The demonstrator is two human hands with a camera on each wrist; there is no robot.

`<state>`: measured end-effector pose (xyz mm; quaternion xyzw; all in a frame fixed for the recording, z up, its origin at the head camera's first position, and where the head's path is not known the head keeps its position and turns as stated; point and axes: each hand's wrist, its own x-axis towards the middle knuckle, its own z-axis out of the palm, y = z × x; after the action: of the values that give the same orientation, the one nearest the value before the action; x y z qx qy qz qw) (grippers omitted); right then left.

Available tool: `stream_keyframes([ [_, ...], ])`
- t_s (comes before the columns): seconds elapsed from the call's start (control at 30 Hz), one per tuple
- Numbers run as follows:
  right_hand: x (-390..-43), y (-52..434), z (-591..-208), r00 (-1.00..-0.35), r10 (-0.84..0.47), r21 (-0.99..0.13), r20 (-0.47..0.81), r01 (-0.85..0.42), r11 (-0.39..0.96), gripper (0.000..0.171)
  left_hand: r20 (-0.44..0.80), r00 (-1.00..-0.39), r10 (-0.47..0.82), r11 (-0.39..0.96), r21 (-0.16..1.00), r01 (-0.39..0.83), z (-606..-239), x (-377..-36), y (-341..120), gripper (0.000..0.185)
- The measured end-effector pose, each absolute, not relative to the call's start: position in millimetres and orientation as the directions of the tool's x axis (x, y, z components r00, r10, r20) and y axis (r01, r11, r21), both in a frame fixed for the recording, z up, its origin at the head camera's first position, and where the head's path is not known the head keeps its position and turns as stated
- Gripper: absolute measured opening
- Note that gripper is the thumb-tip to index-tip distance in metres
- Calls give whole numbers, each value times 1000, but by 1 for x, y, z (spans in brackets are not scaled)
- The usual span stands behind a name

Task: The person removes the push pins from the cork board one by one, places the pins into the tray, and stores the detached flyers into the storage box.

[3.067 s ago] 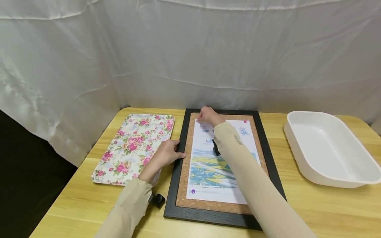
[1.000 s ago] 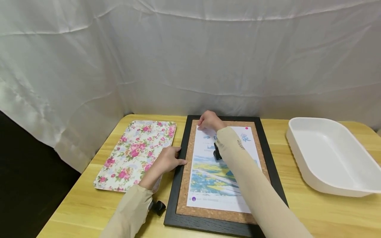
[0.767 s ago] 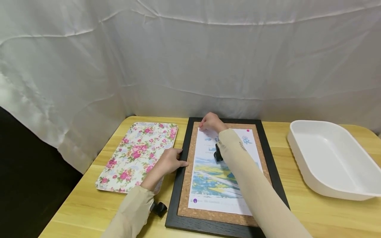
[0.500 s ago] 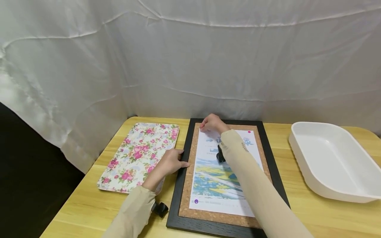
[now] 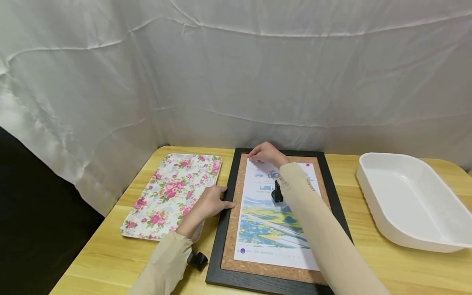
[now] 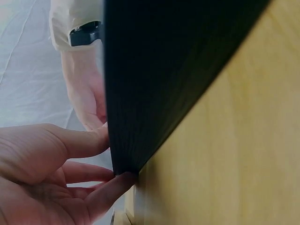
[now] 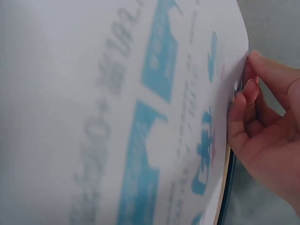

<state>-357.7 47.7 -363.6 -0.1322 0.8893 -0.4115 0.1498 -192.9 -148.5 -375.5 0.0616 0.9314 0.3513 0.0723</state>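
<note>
A cork board [image 5: 230, 229] in a black frame [image 5: 258, 281] lies on the table with a printed poster [image 5: 262, 246] over it. My left hand [image 5: 211, 203] grips the frame's left side, thumb on top and fingers along its outer edge; the left wrist view shows this hand [image 6: 61, 173] close up. At the poster's upper left corner my right hand [image 5: 268, 155] pinches with thumb and curled fingers. In the right wrist view its fingertips [image 7: 240, 101] meet the edge of the paper [image 7: 61, 84]; I cannot tell whether a pin is between them. A pink pin [image 5: 307, 164] marks the upper right corner.
To the left lies a floral tray [image 5: 171, 188], partly behind the left wrist. A deep white plastic basin [image 5: 413, 196] stands at the right of the wooden table [image 5: 387, 270]. Grey cloth [image 5: 236, 82] hangs behind. A purple round spot [image 5: 242, 250] shows at the poster's lower left.
The right hand stays at the poster's upper left corner but has turned slightly, its wrist shifting right, so more lettering shows. The left hand keeps its hold. The head view has shifted.
</note>
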Motion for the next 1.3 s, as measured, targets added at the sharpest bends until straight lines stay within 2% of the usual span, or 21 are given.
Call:
stream_keyframes([
  [0.3, -359, 58, -364, -918, -362, -844, -163, -60, 533, 22, -99, -980, 174, 719, 693, 58, -376, -192, -148, 63],
  [0.43, -358, 64, -360, -927, -342, -840, -152, -61, 540, 22, -100, -979, 179, 706, 706, 57, -375, -192, -147, 63],
  [0.97, -349, 82, -308, -903, -428, -718, 28, -316, 620, 21, -94, -983, 160, 714, 698, 50, -375, -192, -151, 62],
  [1.3, -339, 103, -296, -893, -446, -659, 59, -370, 655, 19, -97, -982, 162, 715, 697, 49, -377, -196, -151, 61],
])
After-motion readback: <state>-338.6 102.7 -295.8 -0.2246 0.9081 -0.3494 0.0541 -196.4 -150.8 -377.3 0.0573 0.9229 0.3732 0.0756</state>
